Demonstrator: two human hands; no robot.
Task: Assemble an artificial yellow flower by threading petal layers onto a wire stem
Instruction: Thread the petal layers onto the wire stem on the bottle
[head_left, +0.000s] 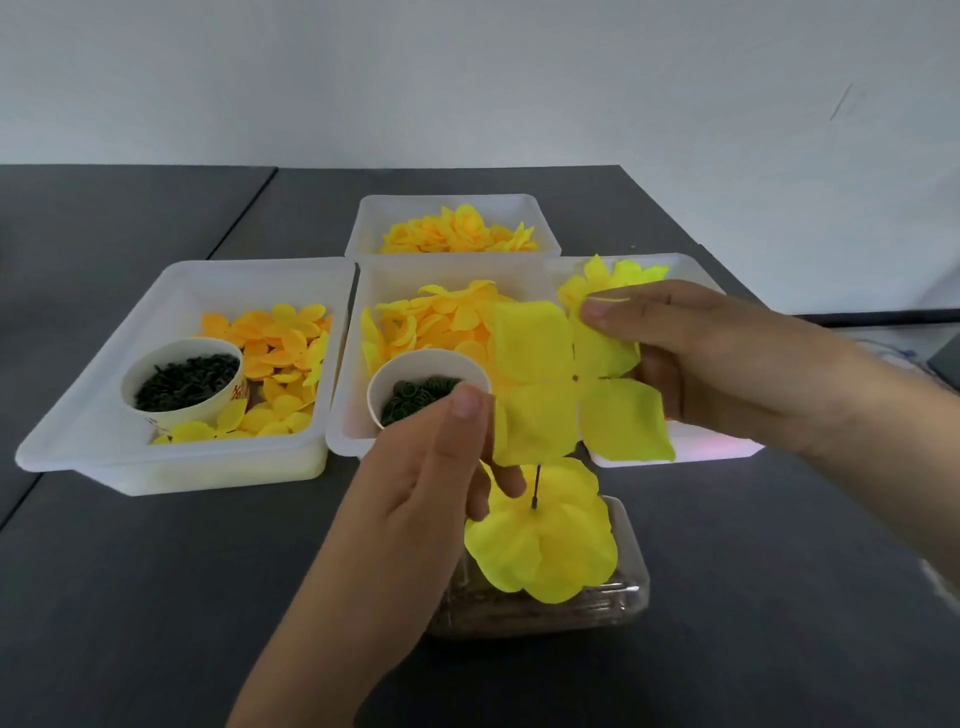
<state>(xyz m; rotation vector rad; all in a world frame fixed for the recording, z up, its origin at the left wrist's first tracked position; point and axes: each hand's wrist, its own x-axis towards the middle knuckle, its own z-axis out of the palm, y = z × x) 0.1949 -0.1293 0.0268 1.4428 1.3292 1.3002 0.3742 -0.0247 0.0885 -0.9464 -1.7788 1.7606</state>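
- Flat four-lobed yellow fabric petal layer (566, 382) held above thin dark wire stem (536, 486); centre hole not yet on tip.
- Left hand (431, 493) fingers pinch its left lobe; right hand (691, 358) fingers pinch the right.
- Yellow petal layer already threaded (545, 545) below.
- Next: likely align hole, lower.

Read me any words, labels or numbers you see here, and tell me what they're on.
Red printed marks on the side of the left paper cup, at its lower right: too blurred to read.
No other text, label or number shows on the trays, the petals or the table.
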